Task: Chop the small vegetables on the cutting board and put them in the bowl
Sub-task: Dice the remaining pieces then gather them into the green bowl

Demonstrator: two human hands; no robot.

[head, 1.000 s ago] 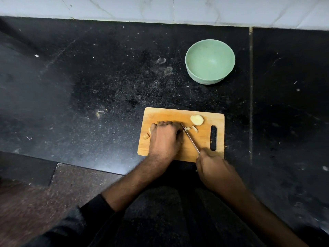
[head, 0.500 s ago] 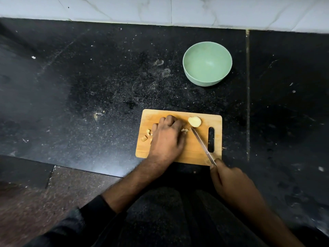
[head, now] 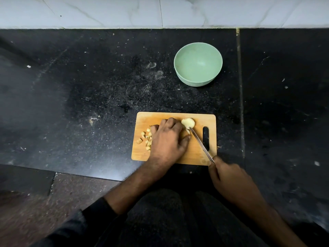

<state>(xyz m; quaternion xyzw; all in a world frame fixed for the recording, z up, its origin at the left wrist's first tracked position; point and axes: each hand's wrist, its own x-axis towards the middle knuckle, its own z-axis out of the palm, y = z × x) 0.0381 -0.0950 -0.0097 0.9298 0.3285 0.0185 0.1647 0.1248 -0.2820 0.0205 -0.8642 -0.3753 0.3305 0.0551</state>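
A small wooden cutting board [head: 195, 154] lies on the black counter. My left hand [head: 167, 139] rests palm down on the board, fingers reaching toward a pale whole vegetable piece [head: 188, 122] near the far edge. Several small chopped bits [head: 146, 138] lie left of that hand. My right hand [head: 229, 177] grips the handle of a knife [head: 201, 143] at the board's near right corner; the blade slants up-left and its tip touches the whole piece. The light green bowl [head: 198, 64] stands beyond the board and holds nothing.
The black stone counter [head: 89, 95] is dusty, with crumbs scattered on it. A white tiled wall [head: 160, 11] runs along the back. A seam [head: 240, 95] crosses the counter right of the bowl. The counter's near edge [head: 89, 176] drops to a brown floor at lower left.
My right hand drew the knife back to the right, off the spot beside my left hand, and its tip now touches the whole piece. My left hand's fingers have stretched out, and more chopped bits show.
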